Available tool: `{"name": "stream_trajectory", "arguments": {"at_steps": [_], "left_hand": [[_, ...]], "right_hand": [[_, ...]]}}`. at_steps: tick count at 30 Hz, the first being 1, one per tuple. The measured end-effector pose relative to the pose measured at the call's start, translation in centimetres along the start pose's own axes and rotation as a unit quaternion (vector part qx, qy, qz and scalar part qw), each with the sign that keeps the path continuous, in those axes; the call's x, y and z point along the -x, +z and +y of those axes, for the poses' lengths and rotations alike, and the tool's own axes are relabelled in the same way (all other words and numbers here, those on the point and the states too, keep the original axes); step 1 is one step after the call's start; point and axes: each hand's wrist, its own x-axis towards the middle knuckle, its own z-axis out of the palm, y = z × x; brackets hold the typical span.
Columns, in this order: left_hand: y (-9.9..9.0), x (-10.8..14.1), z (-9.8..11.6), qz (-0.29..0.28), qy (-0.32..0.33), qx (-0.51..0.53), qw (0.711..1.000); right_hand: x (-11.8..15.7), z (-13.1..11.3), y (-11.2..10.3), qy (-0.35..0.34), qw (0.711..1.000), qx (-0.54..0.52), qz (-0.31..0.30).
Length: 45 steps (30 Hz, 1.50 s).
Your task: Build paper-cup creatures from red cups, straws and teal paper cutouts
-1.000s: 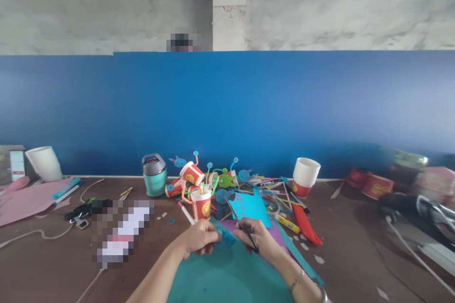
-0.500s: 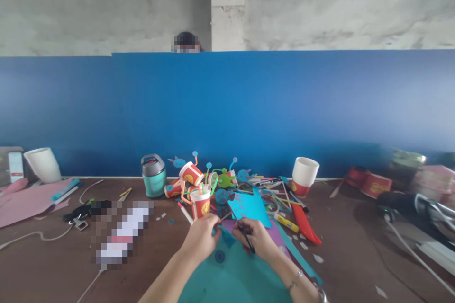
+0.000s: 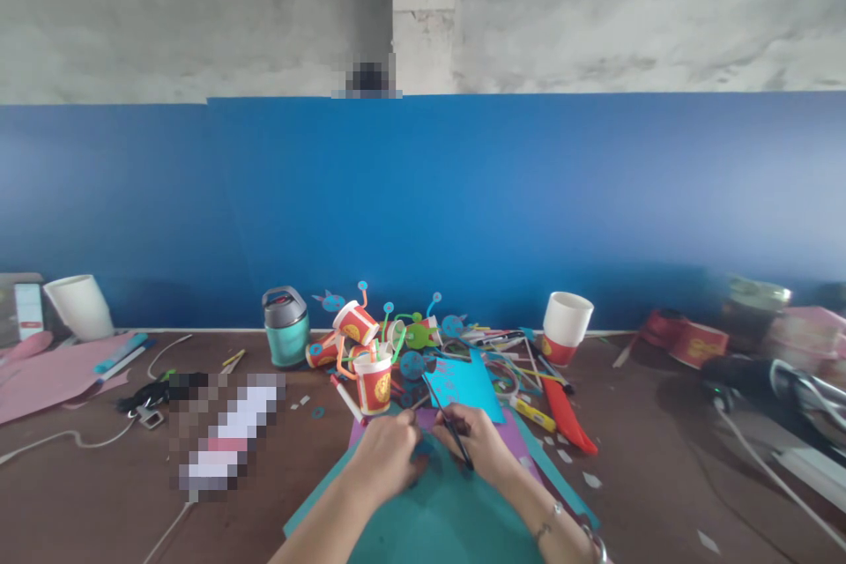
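The right hand (image 3: 481, 445) pinches a slim black tool (image 3: 456, 436) slanting away leftward; left hand (image 3: 389, 448) beside it over teal paper (image 3: 449, 518), grip unclear.

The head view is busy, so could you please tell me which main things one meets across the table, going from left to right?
Plain white cup, teal container with a grey lid, left hand, right hand, upright white-and-red cup, curved red piece with yellow print.
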Motion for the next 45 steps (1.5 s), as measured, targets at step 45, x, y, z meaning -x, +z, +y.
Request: {"name": "stream_trajectory", "arguments": {"at_steps": [45], "left_hand": [[1.4, -2.3, -0.5, 0.048, -0.169, -0.031, 0.984]], "right_hand": [[0.0, 0.0, 0.5, 0.03, 1.0, -0.002, -0.007]]}}
